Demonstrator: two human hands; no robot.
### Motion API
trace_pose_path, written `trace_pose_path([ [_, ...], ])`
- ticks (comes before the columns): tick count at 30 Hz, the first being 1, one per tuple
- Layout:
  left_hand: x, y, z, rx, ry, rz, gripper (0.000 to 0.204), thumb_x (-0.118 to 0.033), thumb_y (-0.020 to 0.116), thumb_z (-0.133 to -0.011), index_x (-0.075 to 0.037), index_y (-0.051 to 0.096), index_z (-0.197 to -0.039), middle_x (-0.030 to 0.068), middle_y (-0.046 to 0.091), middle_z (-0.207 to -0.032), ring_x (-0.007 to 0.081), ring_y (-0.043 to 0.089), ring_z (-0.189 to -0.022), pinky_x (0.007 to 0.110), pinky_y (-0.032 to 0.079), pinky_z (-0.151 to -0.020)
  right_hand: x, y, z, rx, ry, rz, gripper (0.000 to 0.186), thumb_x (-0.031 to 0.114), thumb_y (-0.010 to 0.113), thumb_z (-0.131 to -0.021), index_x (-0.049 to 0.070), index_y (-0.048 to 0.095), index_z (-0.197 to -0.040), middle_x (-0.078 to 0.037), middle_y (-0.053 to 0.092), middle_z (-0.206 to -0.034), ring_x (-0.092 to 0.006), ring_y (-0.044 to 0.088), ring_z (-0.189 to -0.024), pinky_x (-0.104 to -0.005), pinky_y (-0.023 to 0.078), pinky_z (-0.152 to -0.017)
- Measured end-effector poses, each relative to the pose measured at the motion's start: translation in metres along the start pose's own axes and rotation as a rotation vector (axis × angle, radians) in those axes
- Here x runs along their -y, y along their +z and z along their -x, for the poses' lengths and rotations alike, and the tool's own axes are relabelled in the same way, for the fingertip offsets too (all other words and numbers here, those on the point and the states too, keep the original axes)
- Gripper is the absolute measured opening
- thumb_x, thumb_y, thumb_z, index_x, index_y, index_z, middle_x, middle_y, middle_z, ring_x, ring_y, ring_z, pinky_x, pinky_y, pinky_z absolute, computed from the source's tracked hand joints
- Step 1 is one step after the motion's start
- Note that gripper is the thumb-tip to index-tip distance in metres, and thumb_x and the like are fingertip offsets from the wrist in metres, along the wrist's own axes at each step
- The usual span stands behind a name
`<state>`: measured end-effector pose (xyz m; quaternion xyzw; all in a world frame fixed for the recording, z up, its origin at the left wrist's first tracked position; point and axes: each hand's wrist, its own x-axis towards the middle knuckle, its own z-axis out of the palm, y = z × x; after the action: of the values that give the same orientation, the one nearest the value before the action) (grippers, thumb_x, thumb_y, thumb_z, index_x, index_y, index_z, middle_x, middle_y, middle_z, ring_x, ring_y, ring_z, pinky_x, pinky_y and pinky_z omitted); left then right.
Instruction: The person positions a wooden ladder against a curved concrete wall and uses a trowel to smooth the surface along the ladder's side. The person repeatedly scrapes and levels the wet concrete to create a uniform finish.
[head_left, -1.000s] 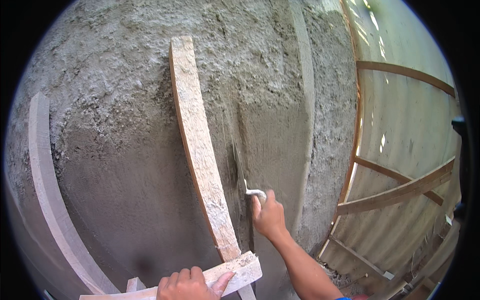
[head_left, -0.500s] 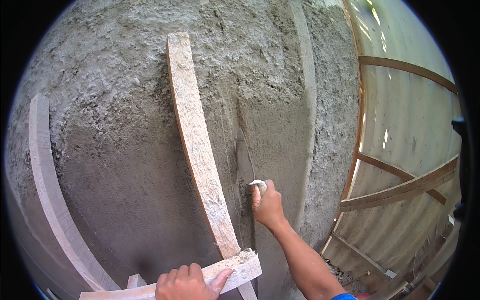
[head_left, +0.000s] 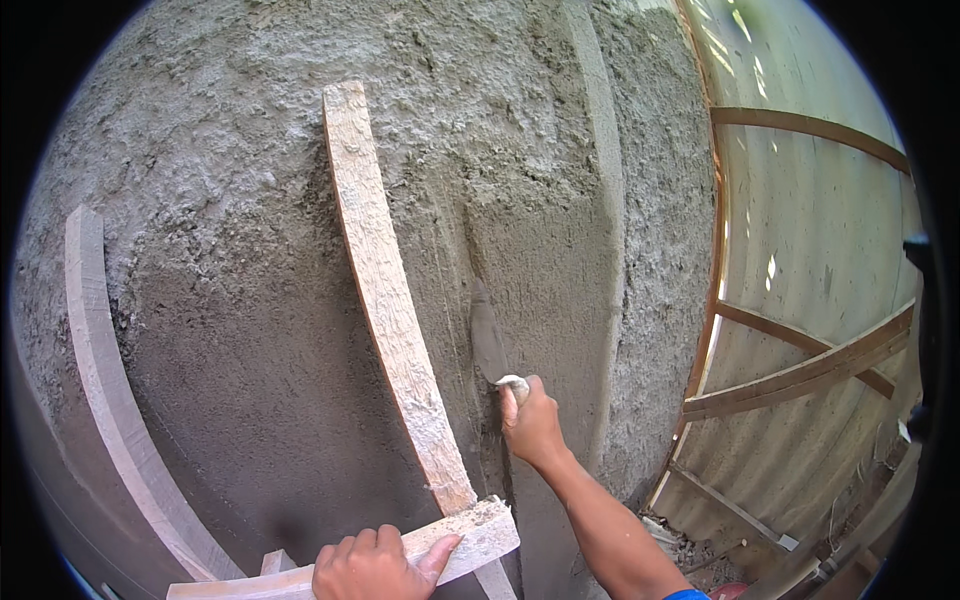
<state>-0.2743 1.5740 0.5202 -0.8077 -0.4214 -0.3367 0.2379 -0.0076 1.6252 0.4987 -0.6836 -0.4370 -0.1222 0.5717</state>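
My right hand (head_left: 532, 425) is closed around the pale handle of a trowel (head_left: 487, 335). The trowel's narrow blade points up and lies along a vertical groove in the grey plastered wall (head_left: 550, 260). At the lower edge, my left hand (head_left: 375, 568) grips a whitish wooden bar (head_left: 475, 530), fingers over its top and thumb along its face. Just behind that bar rises a long mortar-stained plank (head_left: 390, 290), left of the trowel and in front of the wall.
Another upright plank (head_left: 100, 370) stands at the far left. The upper wall (head_left: 250, 120) is rough mortar; lower down it is smoother. To the right, a corrugated sheet wall (head_left: 800, 240) has wooden braces (head_left: 800, 375), with rubble (head_left: 690, 555) at its foot.
The trowel and my right hand have slid slightly down along the groove. My left hand keeps its grip on the wooden bar. The view has shifted a little.
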Motion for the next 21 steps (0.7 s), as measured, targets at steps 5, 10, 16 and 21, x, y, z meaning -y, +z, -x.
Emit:
trace_pose_path([
  [5,0.002,0.001,0.000,0.020,0.015,-0.004,0.065,-0.068,0.077,-0.070,-0.009,0.054,-0.054,0.0099,0.055,-0.054,0.0307,0.056,-0.052,0.042,0.037,-0.055,0.005,-0.028,0.031,0.045,-0.068,-0.258,0.031,0.021,0.067,-0.097,-0.001,0.048,-0.107,-0.026,0.066,-0.077,-0.0501,0.067,-0.076,-0.0511,0.052,-0.068],
  [10,0.001,0.002,-0.002,-0.001,0.014,0.002,0.065,-0.068,0.077,-0.070,-0.008,0.055,-0.054,0.0095,0.055,-0.054,0.0310,0.056,-0.051,0.042,0.037,-0.055,-0.049,-0.072,0.116,0.247,0.047,-0.249,0.042,0.020,0.068,-0.093,-0.001,0.045,-0.121,-0.023,0.063,-0.091,-0.0389,0.066,-0.082,-0.0450,0.051,-0.076],
  [16,-0.001,-0.001,-0.003,0.024,0.013,-0.013,0.066,-0.068,0.076,-0.071,-0.007,0.055,-0.055,0.0094,0.055,-0.054,0.0314,0.055,-0.050,0.043,0.037,-0.054,-0.137,-0.129,0.299,0.642,0.595,0.043,0.041,0.026,0.069,-0.093,0.002,0.053,-0.121,-0.025,0.067,-0.091,-0.0447,0.069,-0.087,-0.0478,0.052,-0.079],
  [21,-0.002,-0.002,-0.004,0.040,0.001,-0.037,0.065,-0.066,0.076,-0.073,-0.007,0.056,-0.055,0.0097,0.056,-0.055,0.0321,0.056,-0.051,0.043,0.038,-0.053,-0.144,-0.153,0.332,0.435,0.570,-0.006,0.044,0.030,0.068,-0.094,0.000,0.052,-0.121,-0.027,0.068,-0.090,-0.0461,0.070,-0.089,-0.0495,0.053,-0.080],
])
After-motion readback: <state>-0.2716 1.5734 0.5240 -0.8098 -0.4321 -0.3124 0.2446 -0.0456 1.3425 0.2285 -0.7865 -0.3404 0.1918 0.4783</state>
